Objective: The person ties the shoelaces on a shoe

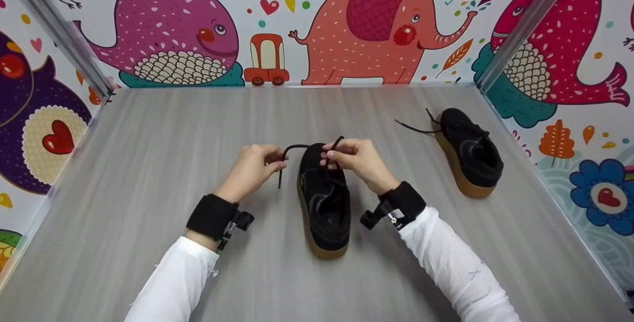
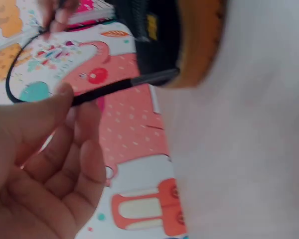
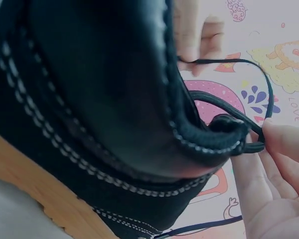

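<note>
A black shoe (image 1: 331,240) with a brown sole stands upright on the floor board, its toe pointing away from me. My left hand (image 1: 253,167) is left of the toe and pinches a black shoelace (image 2: 102,92) between thumb and index finger, with the tip sticking out past them. Over the front of the shoe, my right hand (image 1: 364,161) pinches black lace near the eyelets. In the right wrist view, a curved lace (image 3: 269,87) runs from the right fingertips (image 3: 281,139) across to the left hand. Another lace strand (image 3: 199,227) shows below the right hand.
A second black shoe (image 1: 478,158) stands at the far right, its loose lace (image 1: 415,129) spread to the left on the grey wood-look surface (image 1: 173,124). Walls with printed cartoon animals (image 1: 173,29) and metal corner posts (image 1: 525,29) enclose the back and sides.
</note>
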A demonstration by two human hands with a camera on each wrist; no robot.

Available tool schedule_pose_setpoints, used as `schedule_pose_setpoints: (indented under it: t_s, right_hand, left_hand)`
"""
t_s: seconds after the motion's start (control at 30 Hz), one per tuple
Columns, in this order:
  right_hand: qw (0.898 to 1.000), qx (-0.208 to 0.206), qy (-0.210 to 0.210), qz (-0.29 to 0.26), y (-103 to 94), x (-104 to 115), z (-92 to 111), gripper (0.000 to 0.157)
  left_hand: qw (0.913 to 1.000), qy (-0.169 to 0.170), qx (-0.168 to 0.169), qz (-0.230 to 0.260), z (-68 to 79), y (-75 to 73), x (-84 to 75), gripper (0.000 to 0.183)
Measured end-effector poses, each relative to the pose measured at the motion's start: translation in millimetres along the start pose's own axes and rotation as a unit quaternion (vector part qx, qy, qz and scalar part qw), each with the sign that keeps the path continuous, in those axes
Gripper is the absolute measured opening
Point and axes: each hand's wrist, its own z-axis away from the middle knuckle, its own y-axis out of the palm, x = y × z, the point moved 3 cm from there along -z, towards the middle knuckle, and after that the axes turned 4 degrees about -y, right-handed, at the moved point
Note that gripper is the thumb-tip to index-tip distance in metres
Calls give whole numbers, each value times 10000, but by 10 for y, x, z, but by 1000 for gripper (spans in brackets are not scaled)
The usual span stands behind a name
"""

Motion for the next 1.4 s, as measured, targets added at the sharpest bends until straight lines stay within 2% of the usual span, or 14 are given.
schedule_pose_setpoints:
  t_s: [0.37,0.53,0.7,0.83,0.97,1.17,1.3,1.4]
  right_hand:
    - [9998,-159,83,58,-8,30,11,32]
    - [9997,-183,33,187,-17,35,21,27]
    - [9994,-230,35,256,-24,40,26,23]
    - [9992,-274,35,280,-25,50,27,23]
    - [9994,-223,-60,260,-24,59,28,26]
    - [9996,-82,-241,138,-4,70,38,24]
    - [9996,-79,-253,15,8,74,43,21]
    - [9997,-86,-207,-45,14,73,47,21]
  left_hand:
    - [9960,784,-393,188,115,-5,-470,5]
    - [9908,1199,-530,325,169,36,-668,5]
    - [9821,1679,-751,412,222,122,-789,6]
    - [9712,2149,-958,384,260,224,-819,5]
    - [9566,2649,-1208,117,293,337,-800,5]
    - [9235,3438,-1559,-676,327,493,-750,8]
    - [9057,3703,-1618,-1283,332,588,-708,9]
    - [8991,3750,-1568,-1624,333,643,-679,11]
